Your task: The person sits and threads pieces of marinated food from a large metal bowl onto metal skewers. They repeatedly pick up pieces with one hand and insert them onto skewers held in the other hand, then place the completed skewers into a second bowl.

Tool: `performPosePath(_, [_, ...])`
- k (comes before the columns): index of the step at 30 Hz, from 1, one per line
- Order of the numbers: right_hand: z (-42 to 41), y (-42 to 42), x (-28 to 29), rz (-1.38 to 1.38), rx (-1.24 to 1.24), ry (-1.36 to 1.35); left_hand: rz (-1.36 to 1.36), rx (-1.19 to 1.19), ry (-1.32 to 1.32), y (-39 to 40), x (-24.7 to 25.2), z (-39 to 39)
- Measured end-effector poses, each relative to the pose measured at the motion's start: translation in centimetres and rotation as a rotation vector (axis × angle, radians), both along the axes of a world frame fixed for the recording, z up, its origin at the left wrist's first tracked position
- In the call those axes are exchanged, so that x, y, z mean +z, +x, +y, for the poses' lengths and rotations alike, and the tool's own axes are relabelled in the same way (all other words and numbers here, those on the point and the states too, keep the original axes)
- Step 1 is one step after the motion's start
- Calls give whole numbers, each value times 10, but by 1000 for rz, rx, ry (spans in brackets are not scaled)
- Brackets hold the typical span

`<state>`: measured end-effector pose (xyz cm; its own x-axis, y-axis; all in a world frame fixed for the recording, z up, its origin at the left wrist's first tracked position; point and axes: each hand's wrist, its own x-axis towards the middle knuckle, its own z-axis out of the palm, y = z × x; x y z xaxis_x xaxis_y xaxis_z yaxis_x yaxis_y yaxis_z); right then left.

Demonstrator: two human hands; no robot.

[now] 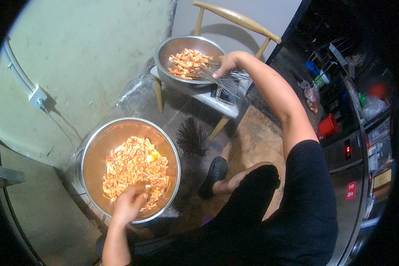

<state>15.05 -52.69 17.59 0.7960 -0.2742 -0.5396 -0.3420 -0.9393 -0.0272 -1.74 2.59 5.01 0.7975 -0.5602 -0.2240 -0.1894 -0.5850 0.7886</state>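
Observation:
My left hand [130, 201] reaches into a large steel bowl [96, 139] at the lower left, its fingers among many small pieces of sauce-coated food [136, 163]. Whether it grips a piece cannot be told. Farther up, my right hand [226, 65] is at the right rim of a second steel bowl [163, 55], over the handle ends of many thin metal skewers [229, 87]. Their other ends carry coated food pieces [188, 63] inside that bowl. The thumb lies over the skewers; its exact hold on them is unclear.
The second bowl stands on a wooden-framed chair [236, 15]. A bundle of thin dark sticks [193, 136] is on the floor between bowls. At left a cable runs from a wall socket [37, 96]. A steel cabinet [340, 186] and a red container [328, 125] are at right.

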Motion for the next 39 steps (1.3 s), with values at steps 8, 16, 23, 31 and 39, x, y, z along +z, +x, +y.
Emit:
performPosePath(8, [11,11,-17,133,-87,-28,24,-27,39,2,-10,-3])
performPosePath(16, [5,-14,-42,-100,-33,-465,135,-9,22,-4,-15,3])
performPosePath(23, [2,-26,-17,-255,57,-539,83,-10,72,-3,-12,2])
performPosePath(31, [-7,-30,3,-343,-52,-649,58,-8,120,0,-15,-2])
performPosePath(39, [-32,-24,-41,-372,6,-706,81,23,122,4,-23,-7])
